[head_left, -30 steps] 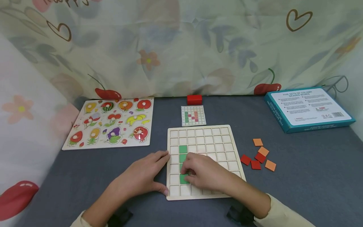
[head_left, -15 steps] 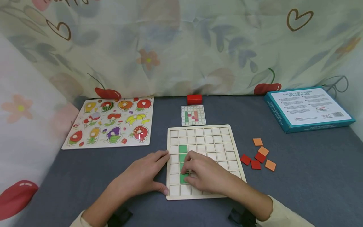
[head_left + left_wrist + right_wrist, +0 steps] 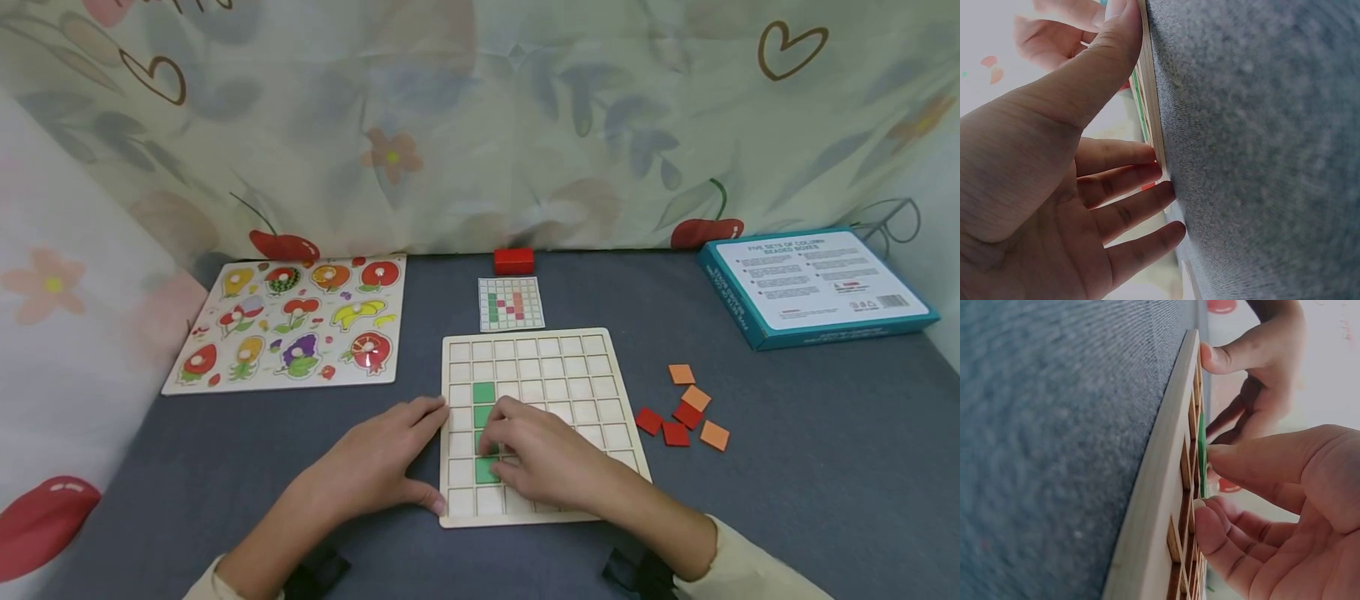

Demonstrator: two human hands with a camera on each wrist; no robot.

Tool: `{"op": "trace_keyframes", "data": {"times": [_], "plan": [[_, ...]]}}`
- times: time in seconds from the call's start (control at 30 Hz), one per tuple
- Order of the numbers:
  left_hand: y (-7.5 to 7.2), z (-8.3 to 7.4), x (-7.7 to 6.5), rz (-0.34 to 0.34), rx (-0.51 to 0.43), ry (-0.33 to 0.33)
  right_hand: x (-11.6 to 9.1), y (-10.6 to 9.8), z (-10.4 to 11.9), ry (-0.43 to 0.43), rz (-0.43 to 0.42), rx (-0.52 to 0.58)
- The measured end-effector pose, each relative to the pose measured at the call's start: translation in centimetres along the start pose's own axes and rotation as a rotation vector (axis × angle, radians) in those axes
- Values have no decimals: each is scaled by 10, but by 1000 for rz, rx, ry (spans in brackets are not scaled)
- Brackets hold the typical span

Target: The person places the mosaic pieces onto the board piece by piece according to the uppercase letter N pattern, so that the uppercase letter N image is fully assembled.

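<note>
A wooden grid board (image 3: 551,367) lies on the dark cloth, with a column of green square tiles (image 3: 483,392) in its second column. My left hand (image 3: 382,458) rests against the board's left edge, thumb at the near corner and fingers spread straight further up. Over the column, my right hand (image 3: 543,454) has its thumb and index finger at the lowest green tile (image 3: 486,471). The right wrist view shows the thumb touching this green tile (image 3: 1202,456), the index fingertip close beside it. The index finger partly covers the tile above.
Loose red tiles (image 3: 676,434) and orange tiles (image 3: 715,436) lie right of the board. Behind it are a pattern card (image 3: 511,304) and a red block (image 3: 513,262). A fruit puzzle board (image 3: 288,325) lies back left, a teal box (image 3: 821,287) back right.
My right thumb has shifted slightly to the right on the lowest green tile, uncovering a little more of it. The left hand and the board stay in place.
</note>
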State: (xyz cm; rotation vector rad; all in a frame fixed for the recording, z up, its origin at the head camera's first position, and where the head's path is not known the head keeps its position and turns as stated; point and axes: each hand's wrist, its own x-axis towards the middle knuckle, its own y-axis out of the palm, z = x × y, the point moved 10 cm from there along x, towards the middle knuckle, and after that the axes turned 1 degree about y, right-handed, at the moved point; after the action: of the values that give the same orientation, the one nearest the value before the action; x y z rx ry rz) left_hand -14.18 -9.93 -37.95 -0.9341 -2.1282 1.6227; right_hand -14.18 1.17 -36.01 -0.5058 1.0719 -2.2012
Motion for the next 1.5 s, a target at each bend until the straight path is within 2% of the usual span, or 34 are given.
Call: {"op": "trace_keyframes", "data": {"times": [0.5, 0.83, 1.2, 1.37, 1.5], "plan": [[-1, -1, 0, 5, -7, 1, -2, 0, 3, -34, -18, -21], [2, 2, 1, 33, 7, -35, -14, -20, -14, 49, -41, -1], [3, 2, 0, 37, 17, -31, -51, -62, -50, 152, -154, -60], [3, 2, 1, 42, 21, -33, -71, -81, -76, 238, -166, -94], [3, 2, 1, 45, 22, -36, -88, -92, -97, 300, -171, -161]]}}
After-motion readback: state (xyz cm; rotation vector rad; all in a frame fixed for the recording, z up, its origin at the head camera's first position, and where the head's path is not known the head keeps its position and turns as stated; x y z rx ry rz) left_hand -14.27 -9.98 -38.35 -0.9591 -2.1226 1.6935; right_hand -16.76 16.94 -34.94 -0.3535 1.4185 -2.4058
